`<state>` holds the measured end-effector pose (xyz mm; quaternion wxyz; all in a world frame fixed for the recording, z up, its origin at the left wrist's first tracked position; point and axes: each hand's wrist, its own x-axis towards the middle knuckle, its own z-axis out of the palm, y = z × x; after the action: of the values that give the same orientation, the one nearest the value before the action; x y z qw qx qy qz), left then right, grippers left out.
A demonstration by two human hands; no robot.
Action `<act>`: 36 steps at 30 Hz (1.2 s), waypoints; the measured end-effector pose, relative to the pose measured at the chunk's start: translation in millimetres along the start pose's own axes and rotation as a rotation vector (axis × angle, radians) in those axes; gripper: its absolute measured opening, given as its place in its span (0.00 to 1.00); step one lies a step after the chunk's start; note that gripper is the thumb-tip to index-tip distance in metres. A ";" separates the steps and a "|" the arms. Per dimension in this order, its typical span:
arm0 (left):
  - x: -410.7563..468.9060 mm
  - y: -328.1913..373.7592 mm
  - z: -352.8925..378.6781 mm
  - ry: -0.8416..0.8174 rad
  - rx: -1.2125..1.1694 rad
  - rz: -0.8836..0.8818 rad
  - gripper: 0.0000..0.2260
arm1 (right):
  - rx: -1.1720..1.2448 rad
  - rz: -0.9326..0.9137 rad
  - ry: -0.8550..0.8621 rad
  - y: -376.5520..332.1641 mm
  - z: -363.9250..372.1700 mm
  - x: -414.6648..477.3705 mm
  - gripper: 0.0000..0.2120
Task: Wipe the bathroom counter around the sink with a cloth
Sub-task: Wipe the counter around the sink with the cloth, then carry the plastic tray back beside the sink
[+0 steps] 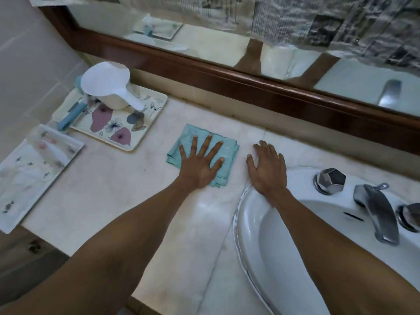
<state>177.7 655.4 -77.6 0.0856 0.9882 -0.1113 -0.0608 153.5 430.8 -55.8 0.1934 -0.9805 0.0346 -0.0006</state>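
A folded teal cloth (195,136) lies flat on the pale marble counter (118,192), left of the white sink (256,226). My left hand (201,161) presses down on the cloth with fingers spread wide. My right hand (266,168) rests palm down on the bare counter beside the cloth, its heel on the sink's rim, holding nothing. Both forearms reach in from the bottom of the view.
A floral tray (145,123) at the back left holds a white scoop and a blue tool. A second patterned tray (13,214) sits at the counter's left edge. Chrome faucet (379,214) and knobs (329,180) stand behind the basin. A wood-framed mirror (227,85) runs along the back.
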 end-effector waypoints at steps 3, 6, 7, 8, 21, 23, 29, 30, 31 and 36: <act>-0.6 0.8 -8.8 -0.076 -0.019 -0.023 0.27 | 0.011 -0.001 -0.008 -1.4 -1.7 -1.5 0.25; -2.1 6.9 -37.1 -0.189 -0.088 -0.052 0.26 | -0.013 0.006 -0.065 -4.4 -4.9 -0.8 0.24; -5.4 8.2 -49.9 -0.184 -0.127 -0.060 0.25 | -0.006 0.005 -0.069 -6.8 -6.6 -0.3 0.24; -10.4 7.4 -64.5 -0.156 -0.175 -0.078 0.23 | 0.032 0.015 -0.055 -11.3 -9.9 -0.2 0.23; -138.2 -169.1 -177.6 0.182 -0.358 -0.498 0.13 | 0.475 -0.218 -0.189 -258.2 -14.7 27.7 0.17; -161.7 -210.7 -185.4 0.202 -0.374 -0.585 0.12 | 0.427 -0.285 -0.261 -303.0 1.0 32.7 0.15; -231.7 -332.7 -185.1 0.363 -0.454 -0.910 0.10 | 0.282 -0.404 -0.420 -422.2 63.8 37.7 0.14; -241.3 -351.1 -180.3 0.400 -0.490 -0.964 0.10 | 0.239 -0.430 -0.444 -438.6 75.9 38.7 0.16; -249.6 -367.9 -174.6 0.431 -0.525 -1.011 0.11 | 0.202 -0.443 -0.476 -453.3 87.9 40.1 0.18; -273.8 -426.8 -142.8 0.413 -0.532 -1.241 0.23 | 0.137 -0.478 -0.542 -506.0 138.7 49.7 0.26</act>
<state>22.1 1150.7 11.8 0.2933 0.8061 0.5099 0.0653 239.4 947.0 7.2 0.2552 -0.9103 -0.2478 0.2117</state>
